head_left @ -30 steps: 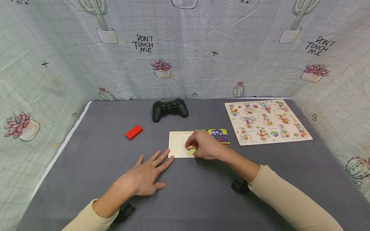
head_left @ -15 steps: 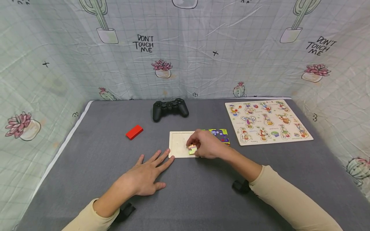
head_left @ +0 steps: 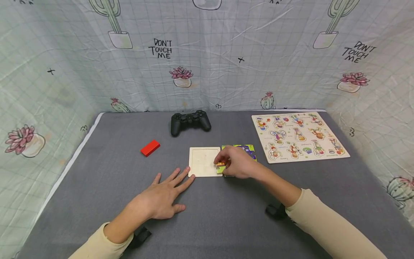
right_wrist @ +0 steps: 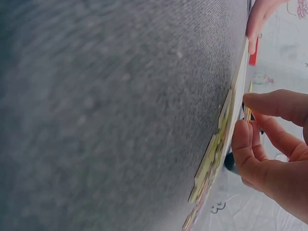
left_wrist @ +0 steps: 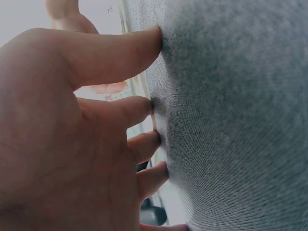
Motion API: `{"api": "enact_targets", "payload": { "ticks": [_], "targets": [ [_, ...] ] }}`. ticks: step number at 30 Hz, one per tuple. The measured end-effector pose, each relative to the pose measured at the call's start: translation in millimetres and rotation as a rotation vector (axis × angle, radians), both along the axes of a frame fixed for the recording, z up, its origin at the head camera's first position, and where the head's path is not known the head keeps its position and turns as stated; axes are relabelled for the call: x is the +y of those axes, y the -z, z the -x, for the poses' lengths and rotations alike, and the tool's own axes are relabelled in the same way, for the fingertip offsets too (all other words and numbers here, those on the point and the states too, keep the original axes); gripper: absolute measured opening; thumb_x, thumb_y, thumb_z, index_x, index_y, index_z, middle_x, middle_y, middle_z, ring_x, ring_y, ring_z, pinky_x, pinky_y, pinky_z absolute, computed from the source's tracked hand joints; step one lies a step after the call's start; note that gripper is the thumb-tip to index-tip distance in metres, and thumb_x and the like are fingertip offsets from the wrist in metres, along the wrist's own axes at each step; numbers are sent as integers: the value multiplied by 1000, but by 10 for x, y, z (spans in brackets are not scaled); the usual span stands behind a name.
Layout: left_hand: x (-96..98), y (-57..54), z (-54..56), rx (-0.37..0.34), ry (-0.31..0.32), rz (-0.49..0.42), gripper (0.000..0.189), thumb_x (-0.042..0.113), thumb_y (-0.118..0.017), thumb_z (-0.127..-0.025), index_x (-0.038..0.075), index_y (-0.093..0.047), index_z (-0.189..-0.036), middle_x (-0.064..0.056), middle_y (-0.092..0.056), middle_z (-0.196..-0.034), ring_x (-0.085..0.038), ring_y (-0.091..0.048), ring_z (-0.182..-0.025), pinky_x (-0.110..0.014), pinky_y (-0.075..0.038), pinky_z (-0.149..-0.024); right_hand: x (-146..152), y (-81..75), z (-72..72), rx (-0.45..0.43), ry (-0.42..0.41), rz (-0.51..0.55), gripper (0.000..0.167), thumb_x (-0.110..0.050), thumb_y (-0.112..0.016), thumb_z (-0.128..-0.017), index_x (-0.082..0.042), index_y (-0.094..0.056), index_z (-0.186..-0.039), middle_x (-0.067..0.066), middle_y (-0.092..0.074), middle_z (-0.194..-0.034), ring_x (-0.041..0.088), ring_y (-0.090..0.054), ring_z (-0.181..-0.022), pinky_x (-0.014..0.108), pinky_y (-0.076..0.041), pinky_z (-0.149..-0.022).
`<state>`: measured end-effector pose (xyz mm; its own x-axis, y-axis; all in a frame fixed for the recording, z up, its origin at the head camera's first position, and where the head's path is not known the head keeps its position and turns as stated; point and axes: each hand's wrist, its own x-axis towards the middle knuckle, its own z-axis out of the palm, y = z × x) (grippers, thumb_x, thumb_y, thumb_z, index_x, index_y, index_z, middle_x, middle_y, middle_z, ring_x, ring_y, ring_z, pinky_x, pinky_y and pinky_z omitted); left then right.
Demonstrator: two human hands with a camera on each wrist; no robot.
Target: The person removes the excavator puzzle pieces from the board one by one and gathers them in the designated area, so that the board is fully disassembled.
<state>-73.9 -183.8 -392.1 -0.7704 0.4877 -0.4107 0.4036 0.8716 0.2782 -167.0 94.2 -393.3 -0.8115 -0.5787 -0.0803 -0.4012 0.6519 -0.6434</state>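
Note:
A light wooden puzzle tray [head_left: 203, 162] lies flat on the grey table. My left hand [head_left: 161, 199] rests on the table with its fingers spread, two fingertips at the tray's left edge. Over the tray's right edge my right hand [head_left: 237, 162] pinches a small green and orange jigsaw piece [head_left: 220, 169]. In the right wrist view the piece is seen edge-on between thumb and fingertips, raised off the tray. Several more colourful jigsaw pieces [head_left: 249, 148] lie right of the tray, partly hidden by the right hand.
A black game controller [head_left: 191, 122] sits behind the tray. Left of it lies a red block [head_left: 150, 148]. A larger wooden board with cartoon figures [head_left: 299, 135] lies at the back right. A printed cloth [head_left: 207, 72] hangs behind and at both sides.
My right hand has shifted slightly right with the jigsaw piece, from over the tray to its right edge, baring more of the tray. The left hand has stayed put.

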Motion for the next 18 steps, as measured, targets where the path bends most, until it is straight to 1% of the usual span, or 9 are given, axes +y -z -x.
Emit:
{"api": "enact_targets", "payload": {
  "ticks": [5,8,13,18],
  "targets": [
    [0,0,2,-6,3,-3,86,44,-71,-98,30,-22,-168,6,-3,-177,-29,-10,-164,-78,-14,-120,94,14,2,3,10,-10,32,8,-79,-74,-9,-79,-101,3,-68,-91,13,-60,-78,26,-52,-69],
    [6,-2,3,-8,5,-9,87,44,-71,-98,30,-22,-168,6,-3,-177,-29,-10,-164,-78,-14,-119,146,17,-6,16,10,-3,33,9,-78,-73,-9,-79,-101,5,-68,-89,15,-61,-77,25,-53,-68],
    [7,0,3,-6,4,-10,88,45,-71,-97,30,-22,-168,6,-3,-177,-29,-10,-164,-78,-14,-119,237,30,-12,12,13,18,34,11,-77,-72,-7,-78,-102,7,-68,-91,18,-62,-79,24,-54,-68],
    [-3,10,2,-2,5,-8,88,45,-71,-97,30,-21,-168,6,-3,-177,-29,-10,-164,-78,-14,-119,335,40,-21,4,34,10,35,10,-77,-74,-7,-78,-103,6,-69,-93,17,-62,-78,24,-54,-68]
  ]
}}
